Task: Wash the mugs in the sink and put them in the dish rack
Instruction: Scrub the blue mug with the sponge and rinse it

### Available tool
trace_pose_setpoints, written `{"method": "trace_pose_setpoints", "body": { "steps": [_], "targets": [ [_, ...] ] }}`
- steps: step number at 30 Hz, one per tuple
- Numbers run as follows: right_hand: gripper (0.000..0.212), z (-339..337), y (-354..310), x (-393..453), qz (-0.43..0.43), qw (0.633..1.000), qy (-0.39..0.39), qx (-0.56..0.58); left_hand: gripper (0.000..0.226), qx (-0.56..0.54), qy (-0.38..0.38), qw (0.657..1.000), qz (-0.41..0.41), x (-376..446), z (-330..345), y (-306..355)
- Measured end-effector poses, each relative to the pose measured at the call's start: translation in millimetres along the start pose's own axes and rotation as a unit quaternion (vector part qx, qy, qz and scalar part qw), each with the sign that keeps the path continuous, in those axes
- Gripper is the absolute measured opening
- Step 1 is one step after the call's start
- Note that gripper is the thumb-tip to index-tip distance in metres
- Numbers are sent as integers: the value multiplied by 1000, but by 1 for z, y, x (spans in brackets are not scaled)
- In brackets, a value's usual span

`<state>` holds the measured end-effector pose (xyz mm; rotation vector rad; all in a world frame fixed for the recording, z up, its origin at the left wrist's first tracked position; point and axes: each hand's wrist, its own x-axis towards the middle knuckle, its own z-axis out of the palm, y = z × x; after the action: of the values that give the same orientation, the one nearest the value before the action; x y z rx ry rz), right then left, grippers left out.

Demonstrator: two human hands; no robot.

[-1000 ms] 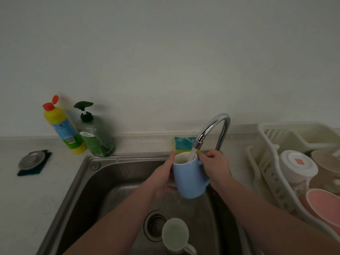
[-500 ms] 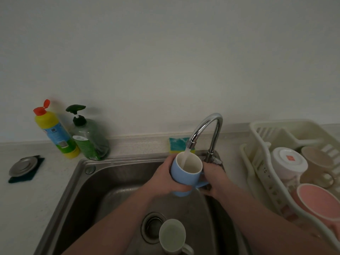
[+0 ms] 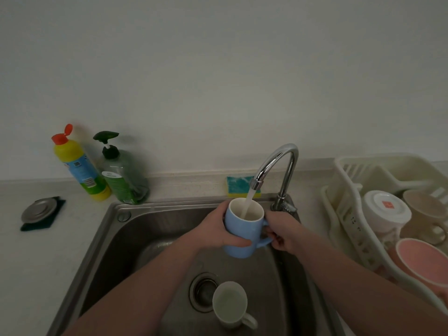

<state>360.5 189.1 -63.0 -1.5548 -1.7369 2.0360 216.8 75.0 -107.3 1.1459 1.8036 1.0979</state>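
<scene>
Blue mug (image 3: 242,232) mid-rinse under tap (image 3: 276,163) — left hand (image 3: 213,229) wrapped round body, right hand (image 3: 282,230) gripped handle; white mug (image 3: 230,305) at sink (image 3: 116,238) 6 o'clock unwashed, several pcs already in rack (image 3: 339,214) at 3 o'clock.

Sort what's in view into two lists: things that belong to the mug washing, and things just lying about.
Part of the job:
blue mug, gripped by left hand and right hand
running faucet
white mug in the sink
dish rack

Lying about:
yellow bottle
green soap dispenser
sponge
sink stopper

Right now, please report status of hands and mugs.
Both hands, left and right, grip light blue ceramic mug under running tap. White mug waits in sink. Nothing blocking.
</scene>
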Motion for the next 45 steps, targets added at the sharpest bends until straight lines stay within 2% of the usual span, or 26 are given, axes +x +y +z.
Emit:
{"method": "trace_pose_setpoints", "body": {
  "steps": [10, 17, 22, 25, 29, 32, 34, 36, 39, 41, 43, 45],
  "targets": [
    [29, -1, 10, 4, 10, 999, 5, -43, 96, 32, 3, 999, -16, -3, 8, -10],
    [31, -1, 11, 3, 6, 1000, 13, -24, 98, 38, 25, 999, 0, -5, 11, -3],
    [26, -1, 16, 5, -13, 1000, 9, -3, 97, 66, 60, 995, 49, -9, 14, 0],
    [19, -1, 17, 3, -4, 1000, 13, 26, 94, 91, 77, 988, 97, -12, 17, 0],
    [11, -2, 21, 9, 24, 998, 20, 62, 93, 126, 81, 982, 114, -11, 19, 1],
    [10, -7, 17, 15, 81, 994, 0, 74, 94, 101, 69, 989, 83, -9, 19, 3],
    [16, -11, 10, 17, 132, 989, -58, 37, 91, 38, 53, 997, 33, -9, 17, 0],
    [22, -14, 3, 15, 148, 982, -114, 4, 88, -38, 35, 999, -15, -10, 14, -6],
    [25, -10, -5, 11, 91, 988, -106, -64, 83, -124, 27, 990, -63, -9, 9, -9],
    [26, 1, -11, 11, -19, 989, -46, -137, 68, -182, 29, 980, -72, -9, 5, -11],
    [30, 15, -18, 12, -168, 956, 17, -242, 66, -249, 38, 963, -93, -12, 4, -16],
    [36, 28, -20, 11, -251, 906, 69, -334, 77, -301, 52, 946, -106, -13, 4, -23]
  ]
}}
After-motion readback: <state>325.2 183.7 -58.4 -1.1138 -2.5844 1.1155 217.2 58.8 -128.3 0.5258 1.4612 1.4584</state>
